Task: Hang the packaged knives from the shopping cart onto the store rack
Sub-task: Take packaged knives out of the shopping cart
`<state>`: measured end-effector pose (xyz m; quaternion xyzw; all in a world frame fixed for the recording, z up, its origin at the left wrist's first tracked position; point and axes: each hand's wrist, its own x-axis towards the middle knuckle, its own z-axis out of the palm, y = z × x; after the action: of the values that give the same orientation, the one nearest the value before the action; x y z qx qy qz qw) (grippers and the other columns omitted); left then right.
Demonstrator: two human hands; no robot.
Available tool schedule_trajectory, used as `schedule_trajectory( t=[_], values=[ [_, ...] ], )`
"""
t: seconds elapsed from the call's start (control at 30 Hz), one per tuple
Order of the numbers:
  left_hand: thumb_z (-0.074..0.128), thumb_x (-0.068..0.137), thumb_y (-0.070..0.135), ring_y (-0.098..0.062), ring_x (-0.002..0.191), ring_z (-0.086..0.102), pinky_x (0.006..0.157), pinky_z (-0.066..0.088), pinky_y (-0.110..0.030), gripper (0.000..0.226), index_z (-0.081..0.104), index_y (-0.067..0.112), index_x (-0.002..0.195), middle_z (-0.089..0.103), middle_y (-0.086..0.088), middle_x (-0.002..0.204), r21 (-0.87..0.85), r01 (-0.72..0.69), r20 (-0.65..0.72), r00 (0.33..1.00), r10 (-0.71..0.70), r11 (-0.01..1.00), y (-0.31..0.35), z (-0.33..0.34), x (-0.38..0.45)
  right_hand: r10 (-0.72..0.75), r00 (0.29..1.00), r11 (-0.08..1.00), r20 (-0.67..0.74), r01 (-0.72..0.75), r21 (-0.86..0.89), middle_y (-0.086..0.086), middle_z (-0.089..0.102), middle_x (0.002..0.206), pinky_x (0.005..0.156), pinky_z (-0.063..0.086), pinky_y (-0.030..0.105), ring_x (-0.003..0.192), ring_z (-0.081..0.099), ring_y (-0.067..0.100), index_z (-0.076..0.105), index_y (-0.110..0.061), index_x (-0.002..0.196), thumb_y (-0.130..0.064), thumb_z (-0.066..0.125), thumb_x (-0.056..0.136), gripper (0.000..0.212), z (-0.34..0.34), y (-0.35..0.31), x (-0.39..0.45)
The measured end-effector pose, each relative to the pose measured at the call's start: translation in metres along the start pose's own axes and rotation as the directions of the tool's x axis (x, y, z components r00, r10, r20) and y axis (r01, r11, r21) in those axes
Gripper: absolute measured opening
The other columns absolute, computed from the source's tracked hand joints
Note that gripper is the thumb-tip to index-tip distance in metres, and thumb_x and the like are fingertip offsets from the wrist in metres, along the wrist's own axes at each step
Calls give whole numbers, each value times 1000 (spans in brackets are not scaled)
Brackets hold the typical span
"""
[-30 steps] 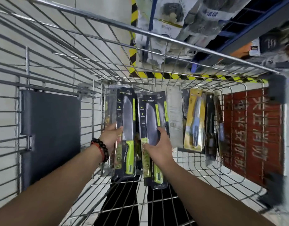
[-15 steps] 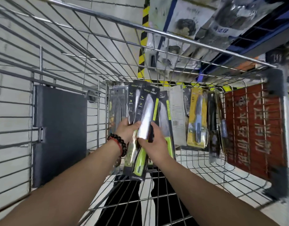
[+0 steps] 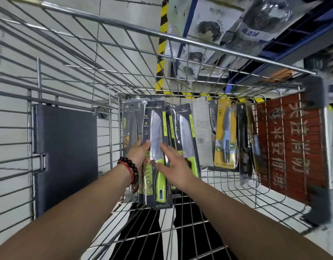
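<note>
Several packaged knives lean upright against the front wall of the wire shopping cart (image 3: 237, 186). My left hand (image 3: 138, 152), with a bead bracelet at the wrist, grips a black pack holding a green-handled knife (image 3: 156, 154) by its left edge. My right hand (image 3: 173, 162) lies with straight fingers across the front of that pack, its fingertips on the blade. A second green-handled knife pack (image 3: 186, 136) stands just right of it. Further right stand a white-backed pack (image 3: 202, 130), a yellow pack with a blue knife (image 3: 225, 134) and dark packs (image 3: 244, 143).
A dark grey flap (image 3: 66, 156) hangs on the cart's left side and a red sign (image 3: 291, 145) on its right wall. Beyond the cart rim hang bagged goods (image 3: 210, 29) on a blue store rack (image 3: 300, 42). A yellow-black floor stripe (image 3: 162, 42) runs ahead.
The two green-handled packs I held apart were brought together; my left hand now grips one pack upright, and my right hand has opened flat over its front. The view shifted slightly.
</note>
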<state>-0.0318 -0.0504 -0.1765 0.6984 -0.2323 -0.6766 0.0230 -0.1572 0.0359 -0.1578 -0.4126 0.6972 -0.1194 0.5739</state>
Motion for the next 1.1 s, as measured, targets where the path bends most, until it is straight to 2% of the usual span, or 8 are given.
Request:
schedule_trajectory(
  t=[0.23, 0.43, 0.6, 0.7, 0.8, 0.87, 0.93, 1.1],
  values=[
    [50, 96, 42, -29, 136, 36, 112, 30, -48, 60, 30, 19, 148, 32, -8, 154, -21, 5, -5, 1000, -5, 1000, 4, 6, -8, 19, 1000, 1000, -18, -18, 17, -3, 27, 159, 116, 30, 38, 135, 43, 15, 22, -33, 153, -35, 57, 94, 69, -2, -2, -3],
    [65, 88, 44, -26, 137, 35, 105, 33, -38, 88, 14, 15, 153, 27, -6, 156, -35, -26, 27, 999, 27, 999, 0, 7, -16, 42, 999, 999, -12, -42, 30, -2, 17, 163, 114, 21, 24, 142, 32, 14, 19, -40, 153, -35, 56, 94, 69, -2, -5, -9],
    [64, 91, 24, -11, 85, 55, 70, 47, -25, 67, 30, 4, 145, 57, -8, 126, -42, -49, -3, 999, 49, 998, -5, 15, -32, 21, 999, 1000, 25, -21, -9, -4, 19, 162, 104, 19, 18, 137, 39, 22, 20, -38, 153, -32, 54, 97, 66, -7, -1, -22],
    [66, 90, 27, -18, 100, 54, 78, 47, -29, 80, 17, 6, 151, 46, -14, 143, -24, -27, -16, 1000, 27, 999, -9, 18, -32, -7, 1000, 1000, 24, 7, 9, -1, 29, 158, 117, 25, 33, 143, 30, 17, 22, -37, 152, -35, 56, 93, 69, -5, 7, -25],
    [65, 90, 27, -16, 92, 62, 78, 51, -33, 82, 15, 10, 151, 64, -7, 119, -86, -1, -11, 1000, 0, 996, -12, 23, -38, -14, 998, 1000, 53, 14, 13, -4, 30, 157, 117, 28, 37, 142, 31, 14, 22, -37, 152, -34, 57, 91, 70, -8, 15, -26],
    [64, 90, 23, -13, 81, 62, 66, 50, -28, 78, 17, 9, 151, 65, -2, 106, -101, -12, -12, 1000, 11, 995, -11, 28, -42, -31, 997, 999, 73, 28, 43, -6, 36, 152, 112, 34, 31, 133, 41, 11, 27, -33, 152, -28, 57, 94, 66, -15, 17, -25],
    [65, 90, 22, -18, 86, 65, 62, 54, -32, 78, 18, 13, 151, 59, -13, 127, -127, -15, -53, 999, 8, 992, -15, 31, -40, 7, 999, 991, 50, -14, 130, -5, 48, 139, 97, 47, 31, 114, 57, 18, 36, -30, 149, -24, 56, 96, 57, -23, 22, -24],
    [76, 75, 36, -35, 119, 56, 89, 52, -57, 90, 26, 24, 149, 45, -10, 146, -167, 11, -89, 996, -26, 986, -50, 26, -10, 310, 935, 946, -175, -284, 159, 5, 60, 122, 76, 58, 45, 85, 67, 27, 48, -18, 137, -27, 59, 93, 46, -32, 57, -15]
  ],
)
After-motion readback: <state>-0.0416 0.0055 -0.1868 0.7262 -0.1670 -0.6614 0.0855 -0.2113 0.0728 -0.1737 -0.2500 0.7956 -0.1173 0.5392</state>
